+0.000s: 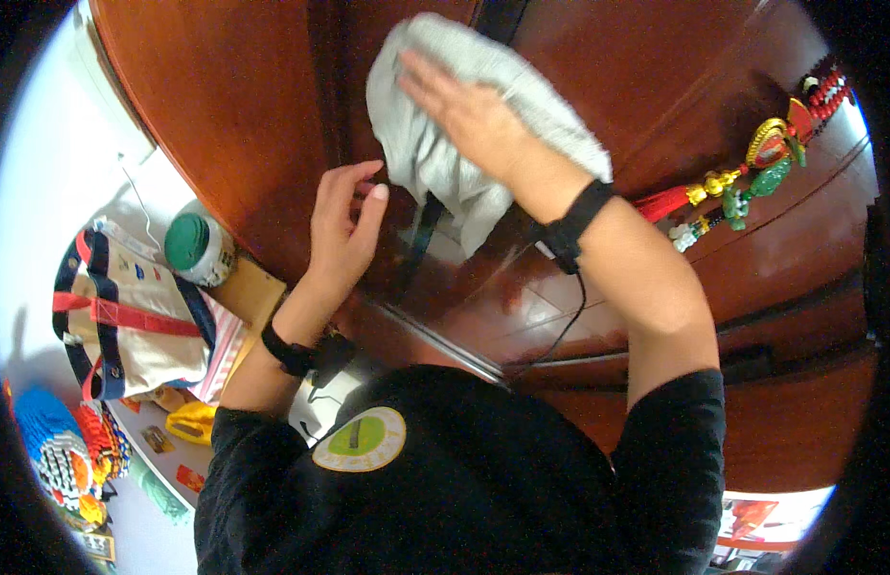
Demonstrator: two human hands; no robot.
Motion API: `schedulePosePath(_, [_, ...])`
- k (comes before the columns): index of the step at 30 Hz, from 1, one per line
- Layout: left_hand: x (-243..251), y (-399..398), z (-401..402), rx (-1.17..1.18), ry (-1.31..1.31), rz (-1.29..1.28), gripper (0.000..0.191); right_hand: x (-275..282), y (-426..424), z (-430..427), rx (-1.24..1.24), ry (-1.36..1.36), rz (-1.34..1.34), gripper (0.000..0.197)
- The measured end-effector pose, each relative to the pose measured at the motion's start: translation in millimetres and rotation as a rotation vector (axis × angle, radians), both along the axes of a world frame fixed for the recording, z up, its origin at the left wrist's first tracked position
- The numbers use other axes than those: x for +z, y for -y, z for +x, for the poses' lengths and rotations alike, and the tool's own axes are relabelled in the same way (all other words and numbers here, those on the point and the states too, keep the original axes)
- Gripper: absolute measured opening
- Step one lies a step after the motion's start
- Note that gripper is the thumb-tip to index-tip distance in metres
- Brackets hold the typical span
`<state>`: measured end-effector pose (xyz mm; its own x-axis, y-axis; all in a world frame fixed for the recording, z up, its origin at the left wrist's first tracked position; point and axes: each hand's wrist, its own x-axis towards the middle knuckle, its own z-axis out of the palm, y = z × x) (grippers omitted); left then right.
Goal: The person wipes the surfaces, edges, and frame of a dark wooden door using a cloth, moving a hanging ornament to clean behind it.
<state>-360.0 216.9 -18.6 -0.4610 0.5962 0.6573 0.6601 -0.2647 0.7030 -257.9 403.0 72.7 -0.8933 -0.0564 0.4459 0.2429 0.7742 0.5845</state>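
Observation:
Flat against a pale grey cloth [416, 93], my right hand [474, 122] presses it onto the glossy reddish-brown wooden panel [244, 93] of what looks like a cabinet. Loose folds of the cloth hang below the palm, and the fingers look slightly blurred. Left of the cloth, my left hand [344, 215] is raised near its lower edge with fingers half curled and thumb apart. Nothing shows between them. Black bands circle both wrists, and a thin black cord runs down from the right one.
At the left stand a canvas tote bag [150, 338] with red and navy straps and a jar with a green lid [188, 241]. Colourful beaded crafts [64, 445] are at lower left. Beaded ornaments with a red tassel [664, 203] hang on the wood at right.

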Motion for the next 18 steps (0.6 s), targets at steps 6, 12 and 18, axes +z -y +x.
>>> schedulePosePath(6, [39,-31,-5,-0.053,-0.037,0.198,0.025,188,17,-2,0.005,-0.544,0.303,0.045])
schedulePosePath(12, [34,-45,13,-0.183,-0.002,0.167,0.024,210,0,38,-0.223,-0.767,0.624,0.056])
schedulePosePath(18, [15,-24,-5,-0.066,0.028,0.161,0.023,136,8,-17,-0.05,-0.494,0.326,0.061])
